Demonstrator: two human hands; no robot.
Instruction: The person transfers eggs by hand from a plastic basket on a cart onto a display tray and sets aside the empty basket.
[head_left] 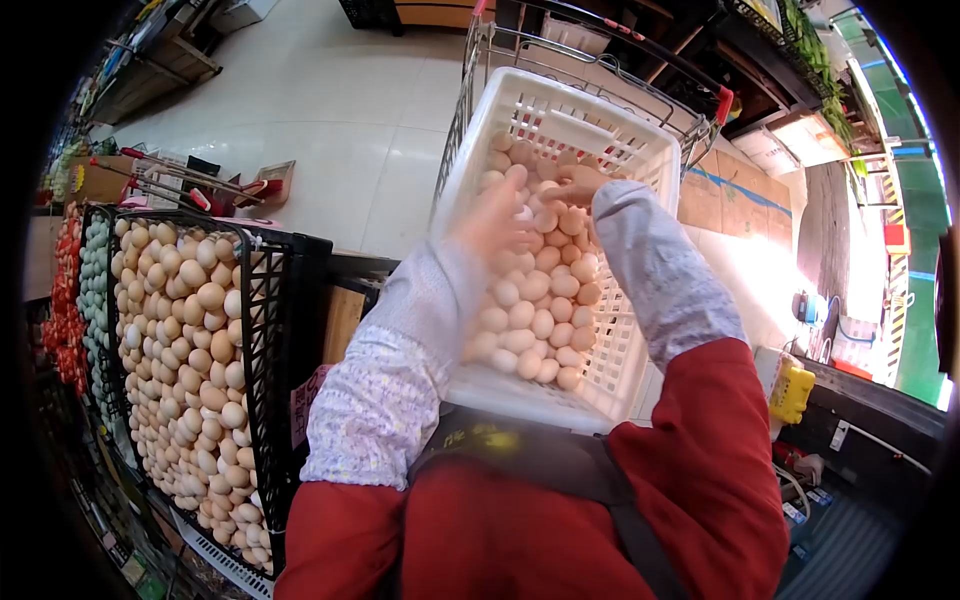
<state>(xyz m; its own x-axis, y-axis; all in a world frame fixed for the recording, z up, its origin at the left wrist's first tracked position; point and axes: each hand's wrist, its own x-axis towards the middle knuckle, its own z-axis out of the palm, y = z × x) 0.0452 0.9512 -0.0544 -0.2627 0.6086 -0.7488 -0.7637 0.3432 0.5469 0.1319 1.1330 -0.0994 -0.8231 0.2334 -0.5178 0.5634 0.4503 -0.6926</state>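
Observation:
A white slatted plastic crate [520, 395] in front of me holds many pale brown and cream eggs [543, 285]. My left hand [490, 222] is over the eggs at the crate's left side, smeared by motion, with its thumb and fingers apart. My right hand [580, 186] reaches in from the right, low over the eggs near the far part of the pile. Its fingers are bent and partly in shadow. Whether an egg is in its grasp is hidden. Both forearms wear light patterned sleeve covers.
The crate rests at a metal shopping cart [465, 105]. At left, a black crate [262, 300] is heaped with brown eggs, beside pale green eggs [97, 290] and red-wrapped items [68, 300]. Flattened cardboard [735, 200] lies at right. A yellow object [792, 392] stands nearer me.

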